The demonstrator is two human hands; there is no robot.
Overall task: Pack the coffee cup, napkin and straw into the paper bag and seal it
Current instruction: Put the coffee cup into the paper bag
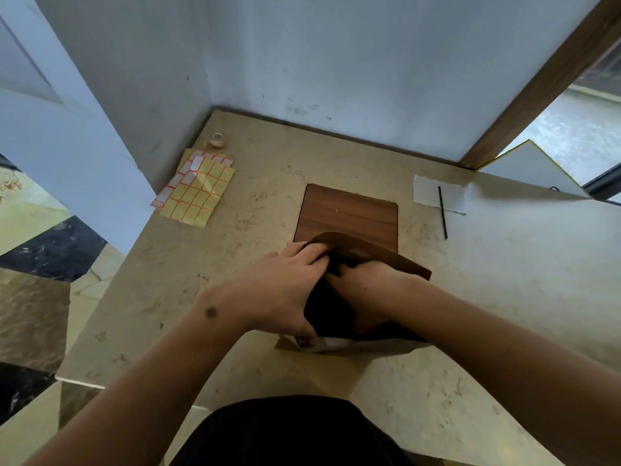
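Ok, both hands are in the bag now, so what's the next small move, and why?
Probably draw the right hand out of the bag while the left hand holds its mouth open, then reach for the napkin and straw: both lie unpacked on the table.

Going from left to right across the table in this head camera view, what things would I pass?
Yellow label sheets → left hand → brown paper bag, held by both hands → white napkin → black straw lying across it.
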